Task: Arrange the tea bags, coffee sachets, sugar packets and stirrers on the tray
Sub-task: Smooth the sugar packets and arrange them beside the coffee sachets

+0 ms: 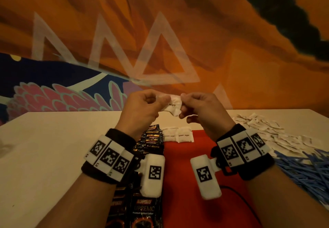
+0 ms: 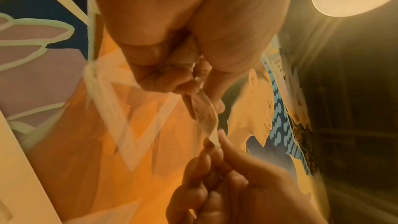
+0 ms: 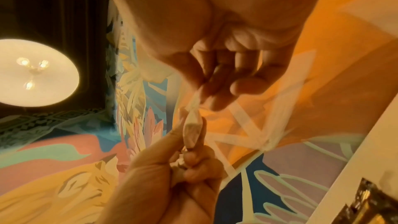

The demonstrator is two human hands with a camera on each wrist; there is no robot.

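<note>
Here both hands are raised above the table, wrists side by side, knuckles toward the camera. The left hand (image 1: 142,106) and the right hand (image 1: 199,108) each pinch one end of a small white paper sugar packet (image 1: 171,106), held stretched between their curled fingers. Below the hands, two white brown-sugar packets (image 1: 178,135) lie on the red tray (image 1: 178,165), with black coffee sachets (image 1: 151,138) under the left wrist and blue plastic stirrers (image 1: 302,167) right of the right wrist.
</note>
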